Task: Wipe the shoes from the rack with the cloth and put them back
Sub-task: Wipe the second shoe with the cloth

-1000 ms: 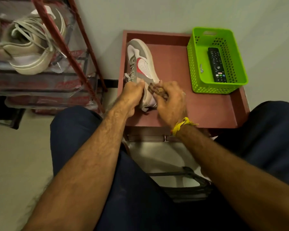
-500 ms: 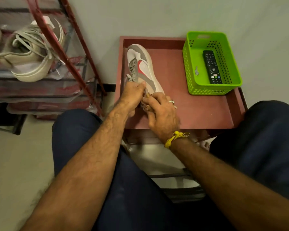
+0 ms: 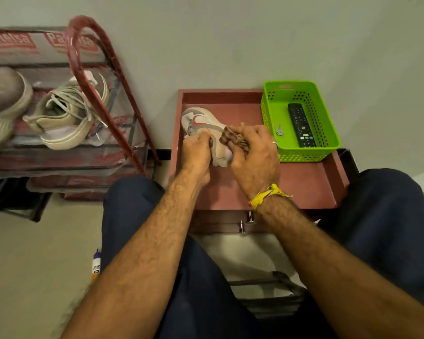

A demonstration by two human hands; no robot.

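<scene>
The shoe [image 3: 201, 126] lies on the red desk [image 3: 301, 184], now turned more sideways. The left hand [image 3: 196, 148] grips its top. The right hand [image 3: 255, 152], grip tight on the cloth [image 3: 233, 139], has moved up its side, so wiping goes on.

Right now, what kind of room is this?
Probably a home, maybe by the entryway: a shoe rack with sneakers stands against the wall, and a green basket on the small red table holds a TV remote.
</scene>
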